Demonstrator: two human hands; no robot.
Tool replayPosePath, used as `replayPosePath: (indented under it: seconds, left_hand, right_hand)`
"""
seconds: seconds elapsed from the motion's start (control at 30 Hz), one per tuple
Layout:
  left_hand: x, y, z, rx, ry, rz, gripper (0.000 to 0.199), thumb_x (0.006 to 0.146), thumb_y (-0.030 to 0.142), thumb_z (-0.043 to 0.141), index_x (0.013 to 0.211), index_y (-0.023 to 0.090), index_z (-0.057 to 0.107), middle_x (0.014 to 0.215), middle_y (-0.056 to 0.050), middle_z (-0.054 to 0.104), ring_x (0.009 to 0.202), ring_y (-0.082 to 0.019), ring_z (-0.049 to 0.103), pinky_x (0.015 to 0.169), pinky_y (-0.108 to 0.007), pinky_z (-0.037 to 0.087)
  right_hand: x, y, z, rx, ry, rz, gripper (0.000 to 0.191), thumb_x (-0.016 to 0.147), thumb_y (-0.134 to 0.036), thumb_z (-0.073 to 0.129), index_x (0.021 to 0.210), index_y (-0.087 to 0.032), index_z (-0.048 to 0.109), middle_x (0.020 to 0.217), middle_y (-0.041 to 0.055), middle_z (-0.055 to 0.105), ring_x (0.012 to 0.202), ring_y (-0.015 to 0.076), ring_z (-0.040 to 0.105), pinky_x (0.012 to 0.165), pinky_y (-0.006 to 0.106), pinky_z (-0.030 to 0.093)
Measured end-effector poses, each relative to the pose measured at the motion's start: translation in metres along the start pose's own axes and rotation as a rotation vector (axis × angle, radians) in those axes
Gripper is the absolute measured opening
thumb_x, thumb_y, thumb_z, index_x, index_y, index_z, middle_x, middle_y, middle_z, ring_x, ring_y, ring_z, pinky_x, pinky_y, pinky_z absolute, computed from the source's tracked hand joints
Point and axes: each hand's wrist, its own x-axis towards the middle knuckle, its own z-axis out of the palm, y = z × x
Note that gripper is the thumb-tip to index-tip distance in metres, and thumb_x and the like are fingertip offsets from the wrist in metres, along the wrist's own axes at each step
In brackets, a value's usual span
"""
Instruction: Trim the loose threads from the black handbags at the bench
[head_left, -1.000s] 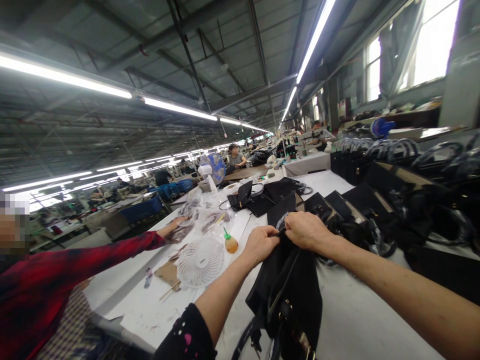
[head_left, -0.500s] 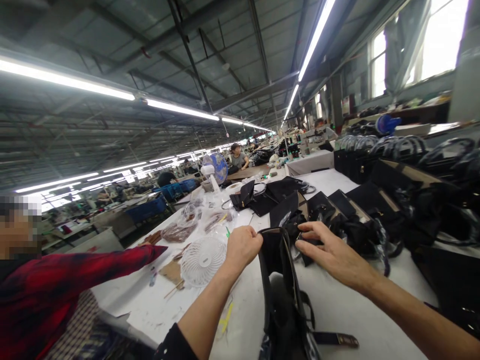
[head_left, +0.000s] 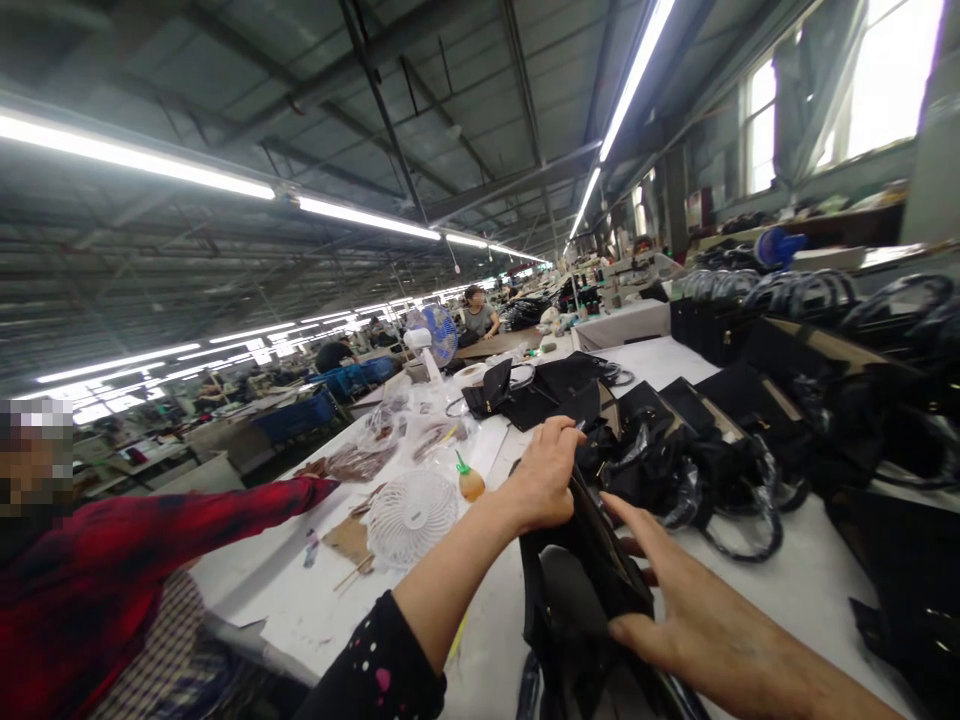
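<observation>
A black bag (head_left: pixel 551 590) stands on the white table right in front of me, its top open toward me. My left hand (head_left: pixel 544 475) is at the bag's far upper edge, fingers curled over the rim and closed on it. My right hand (head_left: pixel 660 580) is at the bag's right side, thumb and fingers spread apart around the side wall. The inside of the bag is dark, and its lower part runs out of view at the bottom.
More black bags (head_left: pixel 630 420) with wrapped handles lie beyond and to the right. A small white fan (head_left: pixel 412 518) and a bottle with a green tip (head_left: pixel 471 480) are on the left. A person in a red checked sleeve (head_left: pixel 202 525) reaches over the table.
My left hand has moved right, across the bag's far rim, uncovering the green-tipped bottle. My right hand has come down and nearer, against the bag's right side.
</observation>
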Motion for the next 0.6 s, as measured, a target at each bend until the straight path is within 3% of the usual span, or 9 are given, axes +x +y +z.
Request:
replayPosePath:
  seconds: [0.07,0.17,0.3,0.43,0.6]
  left_hand:
    - [0.000,-0.003,0.008,-0.044,-0.031,0.059,0.071,0.051,0.001,0.049,0.120,0.020,0.040,0.135,-0.011,0.031,0.128,-0.028,0.030,0.109,-0.046,0.028]
    - [-0.005,-0.010,0.013,-0.047,-0.012,0.023,0.073,0.049,-0.001,0.046,0.118,0.020,0.038,0.135,-0.012,0.031,0.129,-0.028,0.029,0.111,-0.047,0.024]
    - [-0.009,-0.014,0.007,-0.142,0.021,-0.007,0.062,0.053,0.002,0.047,0.112,0.019,0.040,0.126,-0.011,0.037,0.122,-0.023,0.036,0.107,-0.040,0.031]
    - [-0.006,-0.012,0.007,-0.143,0.005,-0.015,0.045,0.058,0.007,0.054,0.100,0.021,0.051,0.125,-0.008,0.038,0.119,-0.023,0.038,0.104,-0.039,0.034]
    - [0.000,-0.009,0.013,-0.104,0.044,-0.072,0.031,0.065,0.014,0.061,0.094,0.022,0.058,0.120,-0.005,0.042,0.111,-0.022,0.045,0.100,-0.039,0.037]
  right_hand:
    - [0.002,0.007,-0.009,-0.038,-0.007,0.000,0.086,0.064,-0.016,0.054,0.143,-0.027,0.022,0.139,0.0083,0.042,0.125,0.0255,0.043,0.104,0.041,0.037]
    - [0.010,0.018,-0.030,-0.096,0.028,0.048,0.076,0.065,-0.014,0.048,0.138,-0.023,0.030,0.134,0.0075,0.050,0.122,0.0223,0.048,0.103,0.037,0.038]
    - [0.024,0.028,-0.051,-0.144,0.165,0.186,0.056,0.069,-0.016,0.046,0.124,-0.022,0.046,0.122,0.0055,0.059,0.113,0.0198,0.054,0.096,0.032,0.042]
    - [0.035,0.036,-0.052,-0.129,0.254,0.194,0.039,0.076,-0.024,0.049,0.115,-0.024,0.052,0.111,0.0028,0.064,0.102,0.0194,0.059,0.089,0.032,0.044]
    - [0.041,0.051,-0.053,-0.051,0.285,0.128,0.034,0.077,-0.028,0.053,0.111,-0.023,0.052,0.108,0.0029,0.064,0.099,0.0186,0.060,0.087,0.031,0.044]
